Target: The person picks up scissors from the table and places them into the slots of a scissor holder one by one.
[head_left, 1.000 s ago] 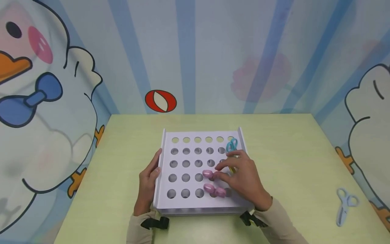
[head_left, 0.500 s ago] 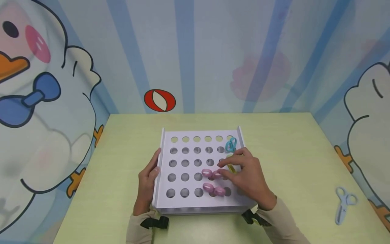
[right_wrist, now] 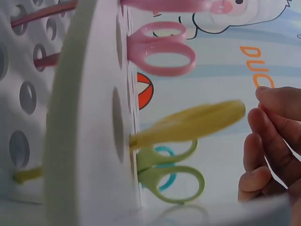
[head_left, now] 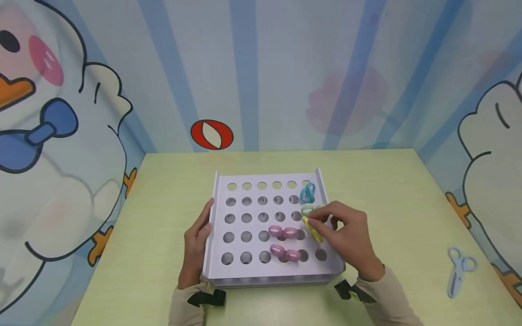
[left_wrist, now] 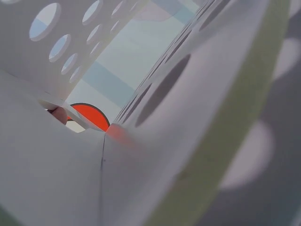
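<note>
A white rack [head_left: 248,269] with rows of round holes stands on the table. Its left edge is gripped by my left hand [head_left: 195,246]; the left wrist view looks between its holed panels [left_wrist: 94,28], with a fingertip [left_wrist: 59,115] showing. Scissors stand in the holes, handles outward: two pink scissors [head_left: 283,232], yellow scissors [head_left: 313,230], green scissors [head_left: 307,210] and turquoise scissors [head_left: 307,193]. My right hand [head_left: 350,233] hovers by the yellow scissors, fingers loosely bent. In the right wrist view, its fingertips [right_wrist: 263,96] are apart from the yellow handle [right_wrist: 202,120], holding nothing.
Light blue scissors [head_left: 460,271] lie on the pale green table [head_left: 391,203] at the far right. A printed cartoon wall [head_left: 285,68] rises behind and at both sides.
My right hand has let go of the upper pink scissors and moved right to beside the yellow scissors. My left hand stays on the rack.
</note>
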A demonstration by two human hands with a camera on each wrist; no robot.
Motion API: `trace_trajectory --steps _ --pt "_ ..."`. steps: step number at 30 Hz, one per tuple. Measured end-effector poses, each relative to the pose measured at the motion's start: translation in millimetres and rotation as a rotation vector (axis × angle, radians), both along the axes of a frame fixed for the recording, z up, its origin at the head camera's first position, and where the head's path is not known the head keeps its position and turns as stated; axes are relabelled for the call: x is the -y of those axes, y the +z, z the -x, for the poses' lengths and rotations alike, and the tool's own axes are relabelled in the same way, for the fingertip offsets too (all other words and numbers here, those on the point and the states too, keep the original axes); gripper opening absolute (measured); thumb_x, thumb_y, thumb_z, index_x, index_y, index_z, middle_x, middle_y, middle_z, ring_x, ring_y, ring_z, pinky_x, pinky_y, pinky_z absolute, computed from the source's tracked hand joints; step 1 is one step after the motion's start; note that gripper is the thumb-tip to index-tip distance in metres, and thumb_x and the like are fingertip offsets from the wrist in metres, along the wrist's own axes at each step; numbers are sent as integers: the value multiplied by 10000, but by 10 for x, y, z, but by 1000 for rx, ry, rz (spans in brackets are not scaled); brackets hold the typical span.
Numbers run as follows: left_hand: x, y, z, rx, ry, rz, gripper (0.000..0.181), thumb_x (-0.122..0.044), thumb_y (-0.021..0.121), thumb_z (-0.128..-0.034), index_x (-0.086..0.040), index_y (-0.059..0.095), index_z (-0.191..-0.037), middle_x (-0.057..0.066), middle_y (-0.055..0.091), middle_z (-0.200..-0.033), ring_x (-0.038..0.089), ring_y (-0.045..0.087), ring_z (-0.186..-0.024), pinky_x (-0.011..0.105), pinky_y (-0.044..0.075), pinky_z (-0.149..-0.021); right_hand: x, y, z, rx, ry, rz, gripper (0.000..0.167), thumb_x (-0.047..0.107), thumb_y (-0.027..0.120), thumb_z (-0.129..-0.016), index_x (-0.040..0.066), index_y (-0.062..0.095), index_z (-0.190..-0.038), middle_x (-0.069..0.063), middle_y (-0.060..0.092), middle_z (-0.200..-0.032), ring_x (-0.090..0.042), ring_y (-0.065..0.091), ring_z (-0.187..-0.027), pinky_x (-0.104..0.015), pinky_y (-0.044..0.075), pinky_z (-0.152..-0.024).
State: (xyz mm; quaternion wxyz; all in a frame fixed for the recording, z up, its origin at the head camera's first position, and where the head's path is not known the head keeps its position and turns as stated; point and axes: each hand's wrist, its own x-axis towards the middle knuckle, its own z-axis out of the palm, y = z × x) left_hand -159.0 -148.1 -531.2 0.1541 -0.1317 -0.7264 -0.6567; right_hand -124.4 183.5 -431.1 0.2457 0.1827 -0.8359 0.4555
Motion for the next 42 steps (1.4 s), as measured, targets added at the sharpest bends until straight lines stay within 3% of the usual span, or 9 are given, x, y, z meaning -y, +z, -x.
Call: trace_trajectory --steps 16,25,29,36,42 --pt "-5 10 -10 5 -9 -11 515 -7 390 -998 -46 447 -1508 226 422 -1542 -62 474 -1361 97 412 -1046 -426 -40 -45 8 -137 -10 202 -44 805 -778 139 768 -857 -22 718 -760 47 540 -662 -123 411 -586" --pt "-6 11 -11 12 -10 -9 525 2 384 -994 -59 446 -1512 213 422 -1550 -59 467 -1368 97 408 -1050 -683 -115 -95 68 -214 -14 151 -19 794 -801 119 765 -854 73 719 -782 98 589 -698 -98 445 -599" --pt "-11 14 -6 12 -8 -5 524 -1 388 -995 -70 451 -1511 207 433 -1546 -61 473 -1363 96 416 -1042 -778 -123 -120 80 -245 -23 75 37 790 -830 98 765 -868 42 727 -793 108 591 -723 -100 442 -600" --pt "-10 17 1 30 -7 -1 525 -16 394 -1000 -95 453 -1516 199 438 -1548 -54 478 -1362 99 422 -1039 -904 -112 -173 116 -335 -52 124 -8 785 -810 96 767 -875 325 615 -807 135 564 -728 -95 423 -620" --pt "-9 21 -14 41 -2 9 533 -22 397 -996 -116 455 -1517 171 438 -1556 -60 469 -1366 100 408 -1050 -1029 -117 -232 154 -406 -55 88 33 777 -836 101 769 -891 386 585 -810 150 555 -726 -105 412 -619"
